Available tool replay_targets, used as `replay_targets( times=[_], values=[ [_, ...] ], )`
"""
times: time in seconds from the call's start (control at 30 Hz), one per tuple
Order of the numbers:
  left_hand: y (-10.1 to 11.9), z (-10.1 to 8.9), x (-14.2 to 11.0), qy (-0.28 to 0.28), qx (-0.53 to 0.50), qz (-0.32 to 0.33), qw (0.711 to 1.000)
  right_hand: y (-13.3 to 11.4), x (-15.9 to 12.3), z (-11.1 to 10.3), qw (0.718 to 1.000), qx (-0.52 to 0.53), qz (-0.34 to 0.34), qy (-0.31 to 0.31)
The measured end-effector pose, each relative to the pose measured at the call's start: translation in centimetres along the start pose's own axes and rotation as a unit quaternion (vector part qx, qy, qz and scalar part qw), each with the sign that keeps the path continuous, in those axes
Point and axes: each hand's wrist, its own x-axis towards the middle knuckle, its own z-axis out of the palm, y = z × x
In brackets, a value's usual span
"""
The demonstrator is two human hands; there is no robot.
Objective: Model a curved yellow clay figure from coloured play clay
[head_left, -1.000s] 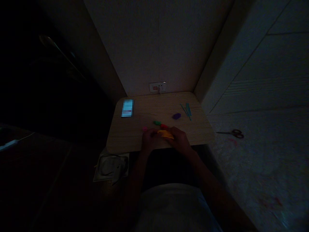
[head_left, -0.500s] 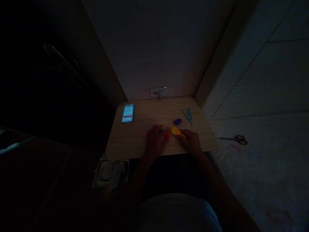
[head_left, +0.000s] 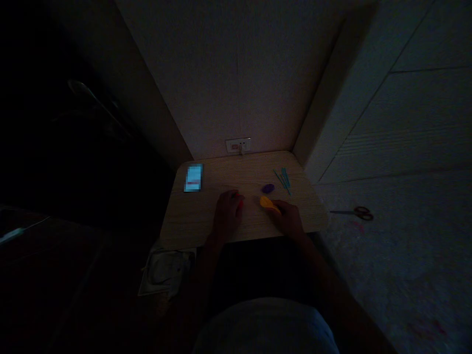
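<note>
Red shows between the thumb and fingers of my left hand (head_left: 226, 212), which is closed around a small red piece (head_left: 241, 201) over the middle of the table. Its kind is hidden by the fingers and the dark. My right hand (head_left: 289, 216) grips a yellow-orange piece (head_left: 266, 202) with a rounded, spoon-like end pointing left. A dark purple oval piece (head_left: 268, 188) lies on the wood just beyond that end. Several thin teal sticks (head_left: 283, 181) rest farther back on the right.
The small wooden table (head_left: 184, 221) stands against a wall with a socket (head_left: 238, 145) and a plug in it. A lit phone (head_left: 193, 177) lies back left. Scissors (head_left: 363, 213) are at the right, off the table. A tray-like box (head_left: 165, 268) sits below left.
My left hand has moved left with the red piece, away from the yellow-orange one. The right hand keeps its grip, and the view has shifted slightly.
</note>
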Motion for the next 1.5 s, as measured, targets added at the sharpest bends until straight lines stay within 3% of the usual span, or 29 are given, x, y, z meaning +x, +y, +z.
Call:
replay_targets(
  times=[0.3, 0.43, 0.57, 0.8, 0.97, 1.13, 1.23, 1.3, 1.5],
  values=[
    [-6.6, -2.6, -1.6, 0.127, -0.03, -0.094, 0.987, -0.2, 0.1, 0.2, 1.0, 0.005, 0.007, -0.026],
    [-7.5, -2.3, -2.5, 0.142, -0.088, -0.123, 0.978, -0.3, 0.1, 0.2, 0.999, -0.003, 0.006, -0.035],
    [-6.5, -1.4, -2.0, 0.102, -0.084, -0.11, 0.985, -0.3, 0.0, 0.1, 0.999, -0.016, -0.002, -0.042],
    [-5.0, 0.4, 0.4, 0.009, 0.016, -0.067, 0.998, 0.0, 0.0, 0.3, 0.999, -0.015, -0.015, -0.033],
    [-4.8, -0.2, 0.4, -0.006, 0.074, -0.051, 0.996, 0.1, 0.1, 0.2, 0.999, 0.016, -0.03, -0.035],
    [-1.2, -1.5, -0.7, 0.065, 0.022, -0.015, 0.998, -0.1, 0.3, 0.6, 0.994, -0.002, -0.083, -0.068],
    [2.0, -0.6, -1.0, -0.022, -0.06, 0.096, 0.993, -0.3, 0.6, 1.0, 0.986, -0.024, -0.133, -0.102],
    [3.2, 0.6, -1.0, -0.06, -0.1, 0.089, 0.989, -0.6, 0.9, 1.1, 0.978, -0.052, -0.159, -0.126],
    [1.5, 2.6, -1.2, -0.106, -0.138, 0.015, 0.985, -1.3, 1.8, 0.6, 0.965, -0.066, -0.173, -0.184]
  ],
)
